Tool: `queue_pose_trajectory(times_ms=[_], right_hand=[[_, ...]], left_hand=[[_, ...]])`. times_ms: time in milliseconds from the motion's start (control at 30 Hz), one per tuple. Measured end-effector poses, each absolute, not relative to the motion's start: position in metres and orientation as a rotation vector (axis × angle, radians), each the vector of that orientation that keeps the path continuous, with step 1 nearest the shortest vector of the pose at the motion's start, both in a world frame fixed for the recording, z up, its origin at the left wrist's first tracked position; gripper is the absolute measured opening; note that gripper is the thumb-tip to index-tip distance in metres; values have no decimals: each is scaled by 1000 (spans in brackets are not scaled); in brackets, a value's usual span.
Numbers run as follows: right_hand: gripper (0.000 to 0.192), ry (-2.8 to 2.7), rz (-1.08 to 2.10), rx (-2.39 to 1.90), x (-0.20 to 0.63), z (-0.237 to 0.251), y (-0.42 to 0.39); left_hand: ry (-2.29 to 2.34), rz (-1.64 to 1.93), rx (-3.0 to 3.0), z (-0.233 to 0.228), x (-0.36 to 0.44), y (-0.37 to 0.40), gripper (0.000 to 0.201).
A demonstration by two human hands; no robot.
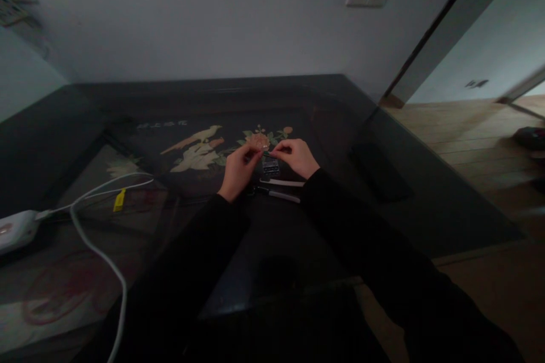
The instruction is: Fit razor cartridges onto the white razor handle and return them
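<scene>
both hands met over the dark glass-topped table point(426, 204), fingertips pinched together on a small thin part point(266, 153) held between them; it was too dim to tell what it was. the left hand point(239, 171) and right hand point(296, 157) were curled nearly closed, probably for fine control. a small clear case point(270, 167) lay just beneath, with slim tools point(283, 189) close by, likely for easy reach. a white cable point(100, 249) trailed at the left.

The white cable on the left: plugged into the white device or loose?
Plugged in: the white cable runs into the end of the white device.
</scene>
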State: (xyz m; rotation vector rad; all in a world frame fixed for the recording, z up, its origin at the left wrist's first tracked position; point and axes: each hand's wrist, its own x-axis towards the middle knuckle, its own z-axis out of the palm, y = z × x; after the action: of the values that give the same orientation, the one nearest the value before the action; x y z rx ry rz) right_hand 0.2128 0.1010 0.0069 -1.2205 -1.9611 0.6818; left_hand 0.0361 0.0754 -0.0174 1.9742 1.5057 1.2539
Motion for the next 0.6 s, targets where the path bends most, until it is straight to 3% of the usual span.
queue_pose_trajectory(times_ms=[600], right_hand=[[7, -2182, 575, -1235, 218, -17, 117]], left_hand=[[1504, 1052, 2130, -31, 30, 81, 9]])
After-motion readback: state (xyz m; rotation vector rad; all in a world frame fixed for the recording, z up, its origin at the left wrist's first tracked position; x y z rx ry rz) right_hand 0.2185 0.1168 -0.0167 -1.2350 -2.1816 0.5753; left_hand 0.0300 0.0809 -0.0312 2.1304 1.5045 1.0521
